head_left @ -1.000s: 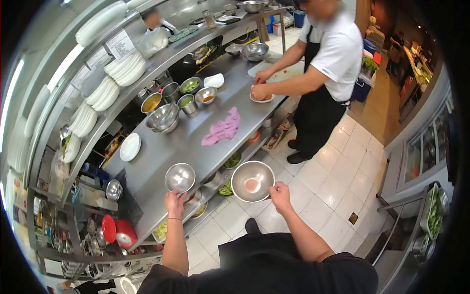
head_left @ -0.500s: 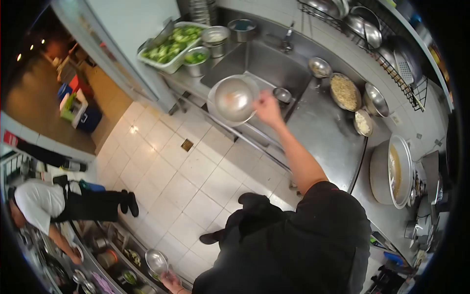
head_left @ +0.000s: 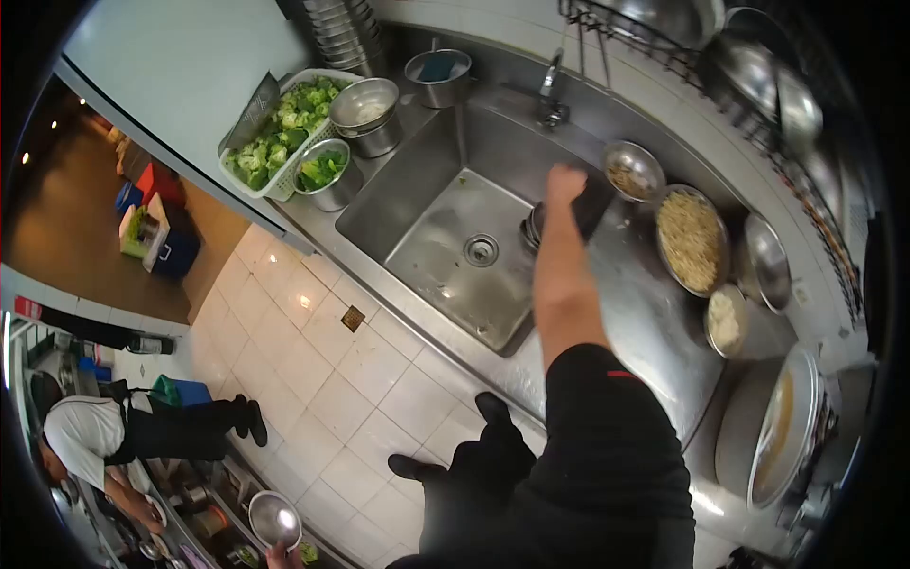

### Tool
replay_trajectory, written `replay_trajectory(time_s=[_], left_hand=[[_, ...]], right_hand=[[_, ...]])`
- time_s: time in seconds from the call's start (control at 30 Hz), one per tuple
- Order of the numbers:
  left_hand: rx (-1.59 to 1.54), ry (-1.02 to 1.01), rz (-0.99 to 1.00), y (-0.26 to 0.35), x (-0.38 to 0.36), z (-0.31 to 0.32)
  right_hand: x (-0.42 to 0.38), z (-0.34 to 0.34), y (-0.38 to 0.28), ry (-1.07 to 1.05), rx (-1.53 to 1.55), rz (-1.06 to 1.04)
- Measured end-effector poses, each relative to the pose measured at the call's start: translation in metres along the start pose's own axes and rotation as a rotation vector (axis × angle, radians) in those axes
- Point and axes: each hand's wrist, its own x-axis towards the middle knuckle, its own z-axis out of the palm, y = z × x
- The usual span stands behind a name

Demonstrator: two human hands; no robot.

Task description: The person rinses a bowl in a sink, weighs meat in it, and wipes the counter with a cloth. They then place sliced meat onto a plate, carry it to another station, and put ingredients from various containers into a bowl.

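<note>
My right hand (head_left: 567, 183) is closed above the far right end of the sink (head_left: 417, 261). What it holds, if anything, is hidden. A small metal vessel (head_left: 534, 226) in the sink is partly covered by my right forearm. At the bottom left, my left hand (head_left: 282, 558) grips a shiny round metal bowl (head_left: 274, 520), with only its fingers in view. To the right of my right hand stands a metal bowl with brownish scraps (head_left: 633, 173). Beyond it are a bowl of pale shredded food (head_left: 692, 239) and a smaller bowl of white pieces (head_left: 724, 321).
A white basket of green vegetables (head_left: 282, 180), a pot of greens (head_left: 327, 175) and stacked metal pots (head_left: 365, 109) line the sink's left side. A faucet (head_left: 552, 90) rises behind it. A large pot (head_left: 749, 446) stands right. Another person (head_left: 90, 431) bends over a counter at left.
The metal bowl that my right hand held over the sink is no longer seen there. That hand has moved toward the sink's far right end. My left hand still holds its bowl.
</note>
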Motion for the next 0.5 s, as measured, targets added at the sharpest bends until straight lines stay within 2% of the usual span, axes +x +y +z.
replay_trajectory(time_s=[0.03,0.07,0.1,0.13,0.2,0.23,0.27,0.3,0.33,0.4,0.43,0.47,0.5], left_hand=[[0.047,0.020,-0.033,0.008,-0.025,0.021],[0.164,0.241,-0.105,0.005,-0.027,0.009],[0.276,0.459,-0.179,0.003,-0.027,0.001],[0.274,0.425,-0.102,0.006,-0.042,0.042],[0.016,0.422,-0.006,-0.022,-0.014,0.058],[0.161,0.237,0.032,-0.032,0.009,0.068],[0.239,0.070,0.064,-0.026,0.029,0.149],[0.213,-0.044,0.129,-0.017,0.044,0.239],[0.273,-0.180,0.179,-0.021,0.076,0.292],[0.388,-0.289,0.248,-0.015,0.098,0.450],[0.416,-0.430,0.318,-0.028,0.117,0.518],[0.469,-0.469,0.390,-0.044,0.128,0.588],[0.747,-0.515,1.004,-0.071,0.159,0.653]], right_hand=[[0.032,0.000,-0.031,-0.009,0.020,-0.196],[0.054,-0.008,-0.070,-0.049,0.086,-0.325],[0.062,-0.012,-0.091,-0.204,0.323,-0.232],[0.061,-0.010,-0.096,-0.363,0.546,-0.127],[0.042,0.018,-0.051,-0.395,0.480,-0.105],[0.038,0.029,-0.028,-0.400,0.433,-0.108],[0.026,0.033,0.003,-0.639,0.301,0.034],[-0.011,0.005,-0.013,-0.892,0.111,-0.011],[-0.039,0.019,0.010,-0.865,0.633,0.460],[-0.057,0.017,0.011,-0.764,0.999,0.764],[-0.048,0.009,0.010,-0.750,0.993,0.763],[-0.037,0.003,0.000,-0.754,1.084,0.737],[-0.034,-0.005,-0.009,-0.763,1.171,0.720]])
